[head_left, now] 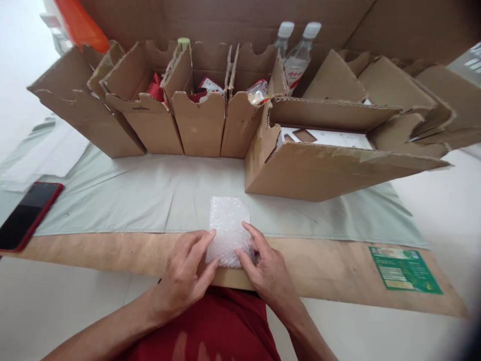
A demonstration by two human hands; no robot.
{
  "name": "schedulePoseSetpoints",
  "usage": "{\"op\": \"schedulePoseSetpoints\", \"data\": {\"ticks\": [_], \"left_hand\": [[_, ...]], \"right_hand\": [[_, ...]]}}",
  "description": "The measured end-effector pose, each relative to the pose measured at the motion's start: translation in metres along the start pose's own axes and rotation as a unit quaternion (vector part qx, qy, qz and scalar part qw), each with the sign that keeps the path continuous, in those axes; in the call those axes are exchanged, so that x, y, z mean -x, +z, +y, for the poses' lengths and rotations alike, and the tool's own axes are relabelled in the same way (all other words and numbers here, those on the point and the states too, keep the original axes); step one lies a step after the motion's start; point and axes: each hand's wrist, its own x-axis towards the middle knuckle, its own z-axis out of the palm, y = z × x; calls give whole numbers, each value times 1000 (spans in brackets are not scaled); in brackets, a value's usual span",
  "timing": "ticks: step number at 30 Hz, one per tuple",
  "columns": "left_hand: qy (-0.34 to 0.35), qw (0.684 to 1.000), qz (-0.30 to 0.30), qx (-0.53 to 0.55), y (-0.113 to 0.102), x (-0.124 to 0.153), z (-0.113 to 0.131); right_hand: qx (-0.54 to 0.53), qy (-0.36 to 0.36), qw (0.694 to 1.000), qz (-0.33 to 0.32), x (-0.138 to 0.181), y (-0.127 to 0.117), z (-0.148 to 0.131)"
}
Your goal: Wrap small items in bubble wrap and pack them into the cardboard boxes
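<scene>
A small sheet of white bubble wrap [228, 225] lies on the pale green cloth [150, 195], its near end over the cardboard strip [330, 271]. My left hand [184, 273] presses its left near edge with thumb and fingers. My right hand [265, 265] holds the right near edge, fingers bent over the wrap. Whether anything is inside the wrap cannot be seen.
A row of open cardboard boxes [199, 115] with red packets stands at the back. A larger open box [319, 160] lies to the right, two plastic bottles [296, 57] behind it. A red phone [28, 213] rests at the left, a green card [404, 268] at the right.
</scene>
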Motion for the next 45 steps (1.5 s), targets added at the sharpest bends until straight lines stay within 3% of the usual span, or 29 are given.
{"op": "schedulePoseSetpoints", "data": {"ticks": [2,4,6,8,10,11,15,19,24,27,30,32,36,41,45], "left_hand": [[70,997,4,-25,-4,-1,2],[118,991,-54,-41,-6,-4,3],[116,984,-125,-53,-6,-8,1],[88,981,-163,-57,-4,-12,-3],[79,980,-177,-52,-2,-15,-7],[81,978,-184,-51,-2,-16,-9],[94,973,-205,-50,-4,-23,-10],[69,985,-160,10,-12,-29,-9],[-39,988,-129,73,-14,-32,-10],[-39,992,-116,23,-5,-35,-13],[-7,991,-112,-78,5,-40,-19],[-13,986,-108,-123,10,-41,-23],[-64,983,-81,-153,9,-36,-28],[-153,977,-96,-117,9,-33,-27],[-177,977,-100,-58,17,-38,-23]], "right_hand": [[15,0,1000,2,-2,0,0],[25,-7,1000,3,-3,-2,0],[37,-36,998,23,0,-6,0],[78,-104,986,99,7,-14,-1],[139,-194,954,179,18,-22,-2],[169,-236,939,184,23,-25,-3],[226,-318,920,19,22,-23,-4],[152,-293,944,-12,4,-20,-4],[71,-189,979,-37,2,-24,-7],[100,-172,980,28,1,-17,-4],[202,-213,946,135,-6,-9,1],[255,-219,928,158,-12,-6,2],[282,-195,930,132,-19,-4,4],[269,-158,940,135,-23,-1,15],[232,-120,964,50,-36,-14,16]]}}
